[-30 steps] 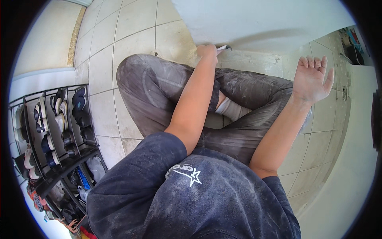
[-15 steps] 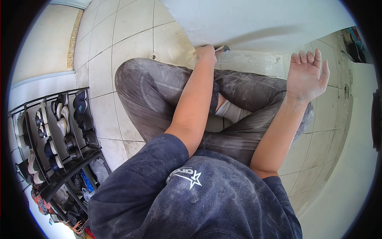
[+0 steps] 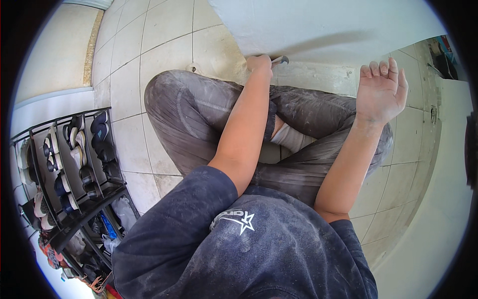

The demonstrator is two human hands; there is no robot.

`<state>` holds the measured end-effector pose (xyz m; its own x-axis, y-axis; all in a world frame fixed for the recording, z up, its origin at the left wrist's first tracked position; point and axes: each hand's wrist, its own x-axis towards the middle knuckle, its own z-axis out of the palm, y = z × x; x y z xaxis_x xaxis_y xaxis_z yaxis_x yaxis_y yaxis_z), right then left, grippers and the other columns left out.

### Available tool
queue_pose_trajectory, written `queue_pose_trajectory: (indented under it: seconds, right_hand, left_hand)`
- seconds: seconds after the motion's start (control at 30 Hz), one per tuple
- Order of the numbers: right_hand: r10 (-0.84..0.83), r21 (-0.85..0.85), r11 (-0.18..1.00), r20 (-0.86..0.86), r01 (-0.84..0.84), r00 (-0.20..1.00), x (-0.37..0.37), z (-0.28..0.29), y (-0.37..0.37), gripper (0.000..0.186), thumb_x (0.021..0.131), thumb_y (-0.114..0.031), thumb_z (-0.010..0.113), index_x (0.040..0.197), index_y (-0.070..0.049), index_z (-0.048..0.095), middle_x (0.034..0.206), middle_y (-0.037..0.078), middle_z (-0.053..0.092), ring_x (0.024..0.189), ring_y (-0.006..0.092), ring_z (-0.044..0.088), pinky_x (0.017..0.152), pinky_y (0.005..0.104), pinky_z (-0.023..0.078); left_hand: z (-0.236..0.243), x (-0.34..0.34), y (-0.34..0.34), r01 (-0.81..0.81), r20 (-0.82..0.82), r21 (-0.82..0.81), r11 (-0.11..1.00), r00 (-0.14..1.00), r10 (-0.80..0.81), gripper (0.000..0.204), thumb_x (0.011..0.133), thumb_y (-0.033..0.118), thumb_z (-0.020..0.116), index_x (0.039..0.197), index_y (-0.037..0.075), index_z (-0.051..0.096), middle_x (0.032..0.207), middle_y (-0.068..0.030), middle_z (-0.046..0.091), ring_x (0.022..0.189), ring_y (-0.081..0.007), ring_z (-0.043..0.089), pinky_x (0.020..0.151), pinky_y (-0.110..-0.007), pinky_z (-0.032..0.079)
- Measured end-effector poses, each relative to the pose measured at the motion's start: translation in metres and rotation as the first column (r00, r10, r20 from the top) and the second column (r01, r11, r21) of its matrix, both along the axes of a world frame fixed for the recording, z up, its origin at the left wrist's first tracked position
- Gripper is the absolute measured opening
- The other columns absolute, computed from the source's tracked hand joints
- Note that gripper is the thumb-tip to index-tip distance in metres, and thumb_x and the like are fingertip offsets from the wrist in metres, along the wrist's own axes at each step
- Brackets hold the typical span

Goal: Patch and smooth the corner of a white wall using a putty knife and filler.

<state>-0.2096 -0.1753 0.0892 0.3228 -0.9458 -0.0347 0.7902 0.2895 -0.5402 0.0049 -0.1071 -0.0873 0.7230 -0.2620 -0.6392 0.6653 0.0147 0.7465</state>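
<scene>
My left hand (image 3: 259,63) is closed at the foot of the pale wall, with my arm reaching across my crossed legs. From its right side juts a slim tool with a dark, rounded end (image 3: 283,60); the fist hides the rest, so I cannot tell its kind. The tool's tip lies close to the wall base. My right hand (image 3: 381,91) is dusty and holds nothing. Its palm faces up, the fingers are apart and slightly curled, and the wrist is above my right knee. White dust marks my grey trousers (image 3: 199,107).
A white wall (image 3: 308,27) rises right in front of my legs, with a rough pale strip (image 3: 318,74) along its base. Dusty floor tiles (image 3: 164,55) surround me. To the left stands a black shoe rack (image 3: 74,219) filled with shoes. Another wall (image 3: 438,199) runs along the right.
My right hand has shifted slightly left and up. The left hand, still closed on the tool, has barely moved along the wall base.
</scene>
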Motion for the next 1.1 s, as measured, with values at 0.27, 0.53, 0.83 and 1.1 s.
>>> queue_pose_trajectory:
  seconds: [0.27, 0.53, 0.83, 1.1]
  right_hand:
    - [-0.048, -0.009, 0.999, 0.039, 0.049, 0.998, -0.012, -0.004, -0.008, 0.026, 0.084, -0.023, 0.051, 0.096, 0.0, 0.054, 0.073, 0.003, 0.046, 0.068, 0.0154, 0.038, 0.063, 0.0298, 0.032]
    - [0.003, -0.137, 0.988, -0.403, -0.064, 0.915, 0.03, -0.023, 0.005, 0.027, 0.084, -0.023, 0.052, 0.099, -0.001, 0.057, 0.074, 0.001, 0.049, 0.067, 0.0124, 0.043, 0.064, 0.0278, 0.036]
    - [-0.188, -0.258, 0.853, -0.963, -0.454, 0.193, 0.047, -0.039, 0.024, 0.031, 0.08, -0.026, 0.059, 0.101, -0.003, 0.063, 0.086, 0.011, 0.065, 0.077, 0.0183, 0.061, 0.073, 0.0307, 0.046]
    - [-0.204, -0.247, 0.884, -0.968, -0.397, 0.148, 0.035, -0.032, 0.019, 0.03, 0.081, -0.025, 0.059, 0.101, -0.003, 0.063, 0.086, 0.011, 0.065, 0.078, 0.0184, 0.062, 0.073, 0.0312, 0.045]
  left_hand:
    - [0.003, 0.013, 0.005, -0.01, -0.139, 0.016, 1.0, 0.99, 0.012, 0.027, 0.086, -0.009, 0.037, 0.11, -0.021, 0.039, 0.111, -0.0297, 0.048, 0.082, -0.041, 0.062, 0.064, -0.038, 0.062]
    - [0.02, -0.018, 0.006, 0.223, -0.112, 0.015, 0.975, 0.969, -0.22, 0.027, 0.084, -0.005, 0.051, 0.109, -0.011, 0.047, 0.106, -0.0221, 0.055, 0.082, -0.0309, 0.064, 0.064, -0.033, 0.06]
    - [0.047, -0.077, 0.055, 0.246, -0.028, -0.167, 0.955, 0.967, -0.254, 0.026, 0.084, -0.001, 0.053, 0.108, -0.008, 0.047, 0.107, -0.0198, 0.055, 0.093, -0.0293, 0.06, 0.077, -0.037, 0.055]
    - [0.011, -0.002, 0.044, -0.011, -0.23, -0.029, 1.0, 0.973, 0.004, 0.022, 0.084, -0.009, 0.042, 0.106, -0.012, 0.044, 0.111, -0.0223, 0.049, 0.097, -0.0343, 0.057, 0.082, -0.039, 0.057]
